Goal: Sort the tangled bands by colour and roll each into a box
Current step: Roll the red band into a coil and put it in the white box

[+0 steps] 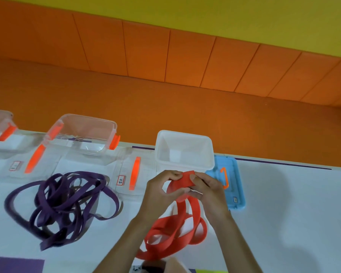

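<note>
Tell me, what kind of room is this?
Probably a playroom or activity classroom: orange padded panels line the wall under yellow paint, and a white table holds plastic boxes, labelled lids, purple bands and a red band.

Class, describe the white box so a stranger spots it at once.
On the white table, boxes line the far edge. The white box is just beyond the left hand and right hand pinching the red band, beside the blue lid. Unlike the clear box, it is opaque.

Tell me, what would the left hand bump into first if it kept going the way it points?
Probably the white box, just beyond the red band that the left hand pinches, though depth is unclear.
</note>
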Demonstrator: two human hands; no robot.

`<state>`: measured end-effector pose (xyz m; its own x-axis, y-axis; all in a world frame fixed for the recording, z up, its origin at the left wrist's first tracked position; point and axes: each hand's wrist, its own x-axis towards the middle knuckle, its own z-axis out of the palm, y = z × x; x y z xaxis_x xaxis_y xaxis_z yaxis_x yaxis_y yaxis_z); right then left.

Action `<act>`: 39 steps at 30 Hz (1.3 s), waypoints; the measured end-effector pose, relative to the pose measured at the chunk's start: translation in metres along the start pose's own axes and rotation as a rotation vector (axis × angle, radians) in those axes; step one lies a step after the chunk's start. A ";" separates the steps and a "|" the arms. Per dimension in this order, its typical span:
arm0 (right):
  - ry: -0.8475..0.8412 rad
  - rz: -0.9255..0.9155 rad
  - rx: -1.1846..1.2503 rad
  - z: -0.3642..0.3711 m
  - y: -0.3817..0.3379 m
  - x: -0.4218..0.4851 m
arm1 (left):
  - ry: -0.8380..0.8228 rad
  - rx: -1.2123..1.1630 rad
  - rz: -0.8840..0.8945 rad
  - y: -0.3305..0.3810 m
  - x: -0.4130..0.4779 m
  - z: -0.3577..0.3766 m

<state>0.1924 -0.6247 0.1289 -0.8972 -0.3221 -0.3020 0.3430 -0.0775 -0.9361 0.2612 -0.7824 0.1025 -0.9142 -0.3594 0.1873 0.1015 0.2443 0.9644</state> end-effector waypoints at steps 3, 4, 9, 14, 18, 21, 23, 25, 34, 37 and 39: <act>0.034 -0.031 -0.134 0.000 -0.003 0.000 | 0.005 0.070 0.022 0.001 -0.003 0.000; 0.060 -0.062 -0.190 0.001 -0.003 -0.001 | 0.008 0.101 0.045 0.000 -0.005 0.001; 0.157 -0.390 -0.598 0.011 -0.001 -0.006 | 0.089 0.286 0.196 -0.010 -0.012 0.005; 0.090 -0.180 -0.399 0.010 -0.001 -0.006 | 0.150 0.354 0.209 -0.009 -0.017 0.006; 0.090 -0.143 -0.365 0.007 -0.010 -0.006 | 0.098 0.220 0.033 0.002 -0.021 0.005; 0.129 -0.148 -0.341 0.010 -0.015 -0.006 | 0.068 0.087 -0.132 0.014 -0.015 0.006; 0.122 -0.142 -0.273 0.013 -0.022 -0.009 | 0.093 0.058 -0.108 0.017 -0.011 0.006; 0.085 -0.075 -0.159 0.012 -0.029 -0.012 | 0.112 0.023 -0.077 0.019 -0.009 0.003; -0.103 0.334 0.604 0.016 -0.023 -0.021 | 0.111 -0.293 -0.070 0.024 -0.004 0.002; -0.054 0.348 0.495 0.017 -0.018 -0.024 | 0.125 -0.270 -0.061 0.025 -0.005 0.004; -0.017 0.337 0.377 0.016 -0.016 -0.025 | 0.154 -0.298 -0.076 0.026 -0.004 0.005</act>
<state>0.2143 -0.6306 0.1547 -0.7158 -0.4029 -0.5703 0.6922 -0.3012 -0.6559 0.2653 -0.7700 0.1262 -0.8557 -0.5040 0.1174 0.1666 -0.0534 0.9846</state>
